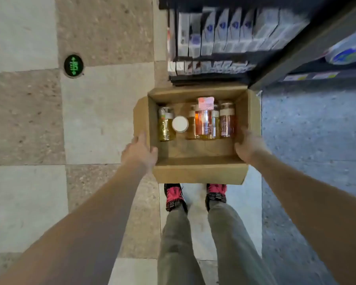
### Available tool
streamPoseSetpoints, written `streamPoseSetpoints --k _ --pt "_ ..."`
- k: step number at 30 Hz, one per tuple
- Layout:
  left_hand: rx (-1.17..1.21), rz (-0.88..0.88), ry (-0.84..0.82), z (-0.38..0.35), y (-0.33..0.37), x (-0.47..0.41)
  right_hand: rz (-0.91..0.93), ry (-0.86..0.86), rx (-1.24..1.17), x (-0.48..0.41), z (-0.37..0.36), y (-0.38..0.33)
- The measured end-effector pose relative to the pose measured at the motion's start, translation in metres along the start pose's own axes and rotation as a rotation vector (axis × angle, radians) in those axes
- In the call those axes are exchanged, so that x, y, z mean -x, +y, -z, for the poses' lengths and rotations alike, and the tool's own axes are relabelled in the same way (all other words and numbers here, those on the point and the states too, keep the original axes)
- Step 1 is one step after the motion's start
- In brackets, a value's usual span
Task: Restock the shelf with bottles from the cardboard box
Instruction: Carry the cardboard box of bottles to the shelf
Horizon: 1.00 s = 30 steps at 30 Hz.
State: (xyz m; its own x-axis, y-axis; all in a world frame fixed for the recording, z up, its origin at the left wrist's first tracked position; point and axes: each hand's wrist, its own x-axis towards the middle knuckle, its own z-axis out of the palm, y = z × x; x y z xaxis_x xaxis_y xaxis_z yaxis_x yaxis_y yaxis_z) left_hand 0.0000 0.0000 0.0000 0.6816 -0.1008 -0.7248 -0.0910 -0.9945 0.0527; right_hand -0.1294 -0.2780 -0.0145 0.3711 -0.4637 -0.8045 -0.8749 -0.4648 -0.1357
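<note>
Arms outstretched, left hand [139,153] and right hand [247,145] clasp cardboard box [199,173].

floor [103,112]: I see beige and grey stone tiles, bluish on the right | on it: green round marker [73,65] far left, my shoes [174,197] near | shelf [224,77] far right: rows of white cartons [222,31], blurred

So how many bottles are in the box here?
5 visible, along the far side of the box: a yellow lying one at left, a white-capped upright one, a yellow one, a big orange one, and an amber one at right. More may be hidden.
</note>
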Motion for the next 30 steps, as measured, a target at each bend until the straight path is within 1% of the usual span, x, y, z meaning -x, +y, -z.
streamPoseSetpoints --k 4,7,9,11,12,14,17,23,26,30 --pt "-0.087 -0.024 0.057 -0.038 -0.011 -0.07 -0.021 0.099 0.014 -0.058 -0.028 -0.008" --pt "-0.188 -0.067 0.12 -0.064 -0.015 -0.116 -0.023 0.245 0.068 -0.097 -0.047 -0.01" --pt "-0.2 -0.068 0.163 -0.076 -0.015 -0.143 -0.047 0.323 0.146 -0.123 -0.056 -0.002" --pt "-0.156 -0.036 0.199 -0.086 -0.013 -0.164 -0.095 0.368 0.166 -0.146 -0.062 0.011" --pt "-0.129 -0.023 0.217 -0.091 -0.012 -0.172 -0.125 0.368 0.156 -0.155 -0.064 0.017" --pt "-0.082 -0.003 0.234 -0.101 -0.011 -0.184 -0.164 0.317 0.088 -0.169 -0.068 0.031" --pt "-0.088 -0.022 0.246 -0.114 -0.019 -0.197 -0.14 0.25 -0.014 -0.178 -0.078 0.044" --pt "-0.006 -0.035 0.264 -0.136 -0.033 -0.205 -0.075 0.265 0.088 -0.188 -0.091 0.062" --pt "0.027 0.013 0.263 -0.139 -0.029 -0.203 -0.045 0.279 0.098 -0.192 -0.094 0.069" --pt "0.182 -0.011 0.315 -0.14 -0.028 -0.201 -0.032 0.318 0.084 -0.194 -0.096 0.072"
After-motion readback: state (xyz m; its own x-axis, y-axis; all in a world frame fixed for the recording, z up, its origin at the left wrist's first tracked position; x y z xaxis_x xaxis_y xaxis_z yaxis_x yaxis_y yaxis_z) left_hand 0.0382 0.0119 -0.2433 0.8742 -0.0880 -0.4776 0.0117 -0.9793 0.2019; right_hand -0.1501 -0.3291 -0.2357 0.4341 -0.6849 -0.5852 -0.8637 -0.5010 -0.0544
